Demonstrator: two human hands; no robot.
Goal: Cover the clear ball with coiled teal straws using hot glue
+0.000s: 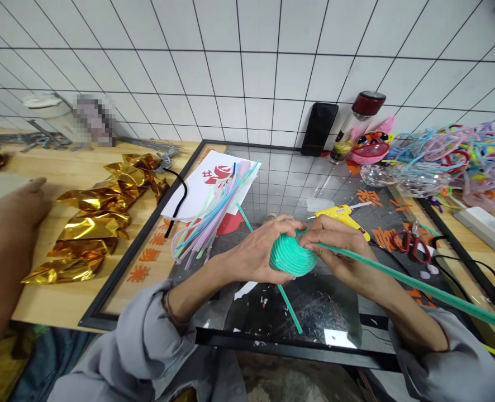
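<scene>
My left hand (258, 248) is closed around a teal ball (291, 258) made of wound cord, cupping it from the left. My right hand (339, 245) pinches the top right of the ball, where a long teal tube (419, 285) leaves it and runs off to the lower right. A second thin teal stick (289, 307) lies on the glass beneath the ball. Both hands hover over a black-framed mirror panel (147, 223) on the wooden table.
A yellow glue gun (342, 215) and red scissors (410, 245) lie right of the hands. Pastel tubes (214, 215) on white paper and gold foil pieces (96, 218) lie to the left. Another person's arm (4, 245) is at far left. Colourful tubes (461, 156), phone (318, 128), bottle (356, 125) behind.
</scene>
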